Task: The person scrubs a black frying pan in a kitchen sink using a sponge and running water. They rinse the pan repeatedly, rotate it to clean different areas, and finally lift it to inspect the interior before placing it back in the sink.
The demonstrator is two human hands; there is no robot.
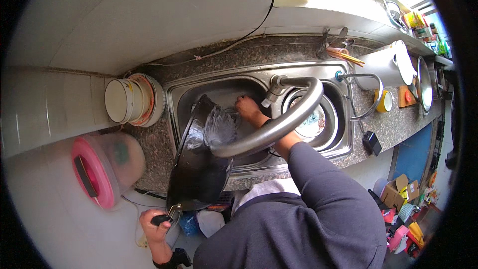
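My left hand grips the black handle of a dark wok, which is tilted over the left basin of a stainless steel double sink. Water runs from the curved metal faucet and splashes on the wok's inner surface. My right hand is down in the left basin, beyond the wok's far edge; its fingers are bent, and whether they hold anything is hidden. Metal bowls are nested in the right basin, with a pale bowl inside.
Stacked enamel pots stand left of the sink, near a pink-lidded container. To the right are a white canister, a yellow mug, a small cutting board and a black box-shaped device by the counter's edge. Chopsticks lie behind the sink.
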